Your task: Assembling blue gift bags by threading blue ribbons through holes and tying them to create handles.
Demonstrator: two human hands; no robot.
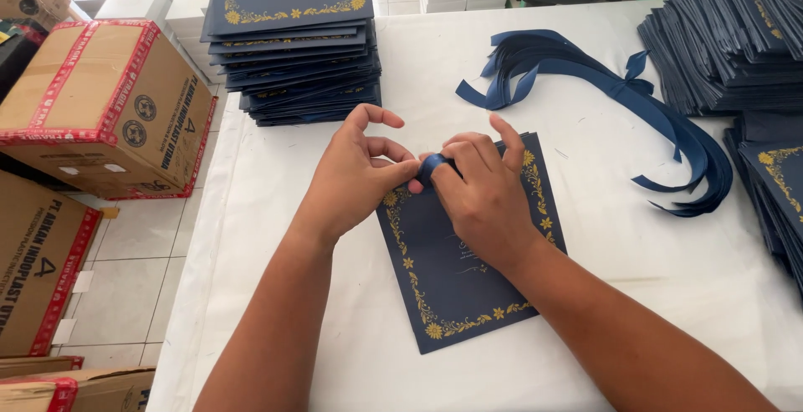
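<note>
Pinching a short loop of dark blue ribbon [428,167] between them, the left hand [355,174] and right hand [481,190] meet over the top edge of a dark blue card [452,278] with gold flower borders, which lies flat and slightly turned on the white table [585,295]. Both hands are closed on the ribbon: the left grips it with thumb and forefinger while its other fingers spread upward, and the right holds it under its curled fingers with the forefinger raised. The card's lower half and left border show; the right hand and forearm cover part of its upper right. Bare white cloth lies open around the card on the near side, to the left as far as the table's left edge, and to the right. Behind the hands, near the far left corner, stands a tall stack of cards [293,44]. A bundle of loose ribbons [585,77] curls across the far right of the table, well apart from the hands. More piles of cards [736,35] crowd the right edge. Beyond the left edge, cardboard boxes [100,102] with red tape sit on a tiled floor [134,270].
</note>
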